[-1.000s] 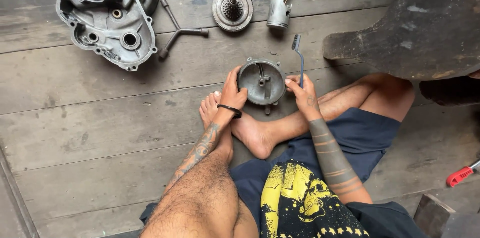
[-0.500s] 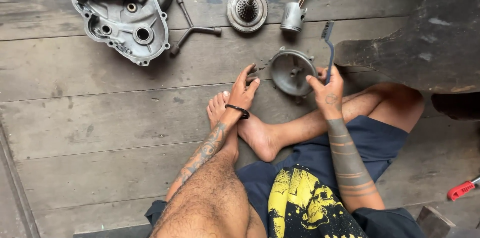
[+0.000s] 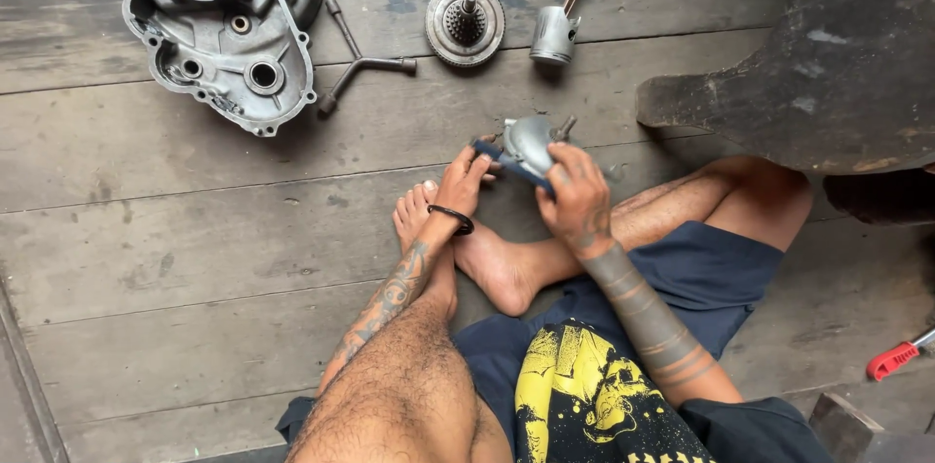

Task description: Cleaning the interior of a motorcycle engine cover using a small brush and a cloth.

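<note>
— Where was the round metal part (image 3: 531, 140)?

— Held up off the wooden floor (image 3: 195, 229), just above the person's bare feet (image 3: 458, 249), between both hands. It was tipped on edge, its domed grey back toward the camera.

— And the hands?

— The left hand (image 3: 466, 177) was at the part's left edge, its fingers touching the rim; how tightly they gripped, I couldn't tell. The right hand (image 3: 577, 192) was closed around a blue-handled brush (image 3: 506, 161), which lay slantwise across the lower face of the part.

— What else lay around the part?

— Beyond it, farther from the person, stood a piston (image 3: 555, 33) with its rod pointing up and away. Left of the piston, beyond the part, sat a toothed round gear piece (image 3: 466, 23). Farther left lay a three-armed wrench (image 3: 355, 64), and past that, well apart from the part, a big grey engine cover (image 3: 224, 25). To the right of the part loomed a dark, bulky shape (image 3: 818, 64). A red-handled tool (image 3: 894, 358) lay far off to the right, nearer the person.
</note>
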